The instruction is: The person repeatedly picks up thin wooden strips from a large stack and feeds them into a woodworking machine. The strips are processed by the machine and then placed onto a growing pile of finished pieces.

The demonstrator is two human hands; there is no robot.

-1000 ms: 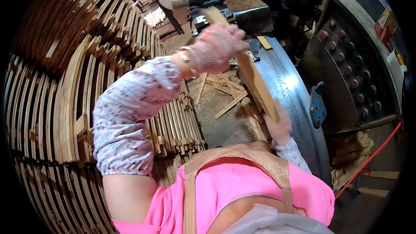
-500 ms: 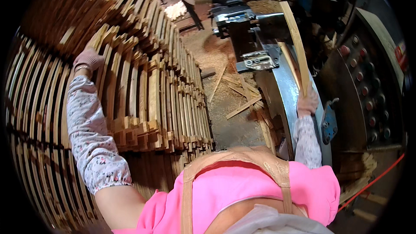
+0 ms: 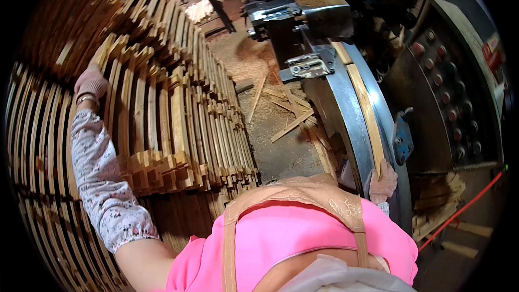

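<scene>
My right hand [image 3: 382, 179], in a pale pink glove, is closed round the near end of a long wooden strip [image 3: 363, 111]. This strip lies along the shiny metal bed [image 3: 346, 100] of a woodworking machine. Just beyond its far end sits a second wooden strip [image 3: 340, 52], partly hidden by the machine. To the left, my gloved left hand [image 3: 91, 82] reaches to the top of a tall wood stack [image 3: 154, 103]. Its fingers appear closed on the end of a wooden strip [image 3: 106, 48] there, though the fingertips are hidden.
A metal clamp-like block [image 3: 311, 66] is fixed beside the bed, and a blue metal bracket [image 3: 401, 139] stands at its right edge. A control panel [image 3: 448, 97] with several buttons is farther right. Wood offcuts [image 3: 292, 125] and sawdust cover the floor between stack and machine.
My right hand has come back toward my body, and its strip has gone from raised to lying on the bed. The other strip has moved farther along. My left hand stays at the stack.
</scene>
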